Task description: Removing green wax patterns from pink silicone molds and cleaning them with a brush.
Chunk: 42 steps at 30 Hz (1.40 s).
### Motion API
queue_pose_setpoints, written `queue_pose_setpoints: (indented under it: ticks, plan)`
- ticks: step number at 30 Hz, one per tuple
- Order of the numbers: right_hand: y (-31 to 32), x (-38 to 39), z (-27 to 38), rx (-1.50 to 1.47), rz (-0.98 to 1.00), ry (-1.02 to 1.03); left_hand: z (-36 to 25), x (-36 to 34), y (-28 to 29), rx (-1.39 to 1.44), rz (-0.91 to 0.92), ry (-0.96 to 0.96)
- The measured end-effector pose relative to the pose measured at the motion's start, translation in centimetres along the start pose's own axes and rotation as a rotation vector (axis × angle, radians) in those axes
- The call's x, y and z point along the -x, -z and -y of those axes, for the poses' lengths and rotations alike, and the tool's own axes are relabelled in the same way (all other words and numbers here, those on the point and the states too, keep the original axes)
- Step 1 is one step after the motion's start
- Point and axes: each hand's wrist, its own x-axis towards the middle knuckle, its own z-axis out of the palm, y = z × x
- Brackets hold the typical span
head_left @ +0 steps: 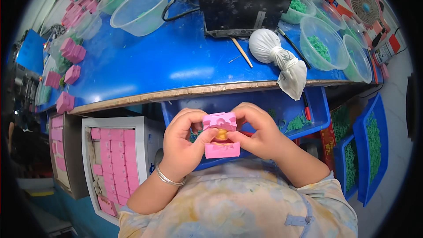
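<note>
Pink blocks (72,74) stand at the far left on the blue table (145,61). Nearer, a white box (114,122) holds more in rows. Left hand (187,136): partly curled, gripping the left side of an open pink mould (220,120), which is held over a blue tray (207,101). Yellow piece (221,135): between the mould's halves, both thumbs against it. Right hand (260,134): likewise curled, gripping the right side. Farther right, a tied cloth bag (278,57) lies near a clear bowl (335,39) containing green bits (318,48).
</note>
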Motion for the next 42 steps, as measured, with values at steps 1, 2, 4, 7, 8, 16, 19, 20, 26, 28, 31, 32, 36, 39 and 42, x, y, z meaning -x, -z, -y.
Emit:
queue_pose_setpoints:
  ticks: [1, 2, 4, 7, 8, 16, 19, 20, 26, 28, 31, 32, 36, 39, 42]
  plan:
    - [-0.4, -0.1, 0.1, -0.278, 0.014, -0.111, 0.0, 0.1, -0.1, -0.035, -0.017, -0.022]
    - [-0.8, -0.1, 0.2, -0.557, 0.028, -0.221, -0.1, 0.1, -0.3, -0.069, -0.033, -0.044]
    - [-1.7, 0.1, -0.1, -0.94, 0.061, -0.281, 0.1, 0.2, -0.5, -0.111, -0.01, -0.072]
    - [-1.5, 0.1, -0.4, -0.833, 0.149, -0.421, -0.5, -0.1, -0.6, -0.079, 0.045, 0.035]
    - [-1.3, 0.1, -0.1, -0.839, 0.151, -0.43, -0.7, -0.4, -0.6, -0.006, 0.08, 0.163]
    - [-1.5, 0.2, 0.2, -0.322, 0.107, -0.317, 0.4, -0.7, -0.4, 0.538, 0.09, 0.515]
    - [-1.7, 0.3, -0.4, -0.377, 0.079, -0.339, 0.6, -0.1, -0.4, 0.48, 0.111, 0.491]
    - [-1.7, 0.4, -0.5, -0.435, 0.052, -0.355, 0.4, 0.0, -0.6, 0.481, 0.112, 0.491]
    - [-1.7, 0.8, -1.3, -0.117, -0.072, -0.225, -0.2, 0.5, -1.2, 0.631, 0.157, 0.457]
    - [-1.7, 0.6, -0.5, -0.113, -0.193, -0.176, 0.1, 0.6, -1.0, 0.609, 0.128, 0.419]
    - [-1.4, 0.8, 0.9, -0.348, -0.27, -0.145, 0.3, 0.3, -0.9, 0.557, 0.063, 0.351]
    - [-1.4, 0.9, 1.0, -0.589, -0.219, -0.163, 0.3, 0.2, -0.9, 0.527, 0.023, 0.322]
    - [-0.9, 0.7, 1.4, -0.178, -0.199, -0.048, -0.5, 0.4, -1.2, 0.75, 0.174, 0.305]
    - [-1.3, 0.6, 1.6, -0.365, -0.296, -0.174, -0.6, 0.5, -1.2, 0.606, 0.221, 0.264]
    - [-1.7, 0.5, 1.4, -0.48, -0.357, -0.192, -0.7, 0.8, -1.3, 0.457, 0.18, 0.256]
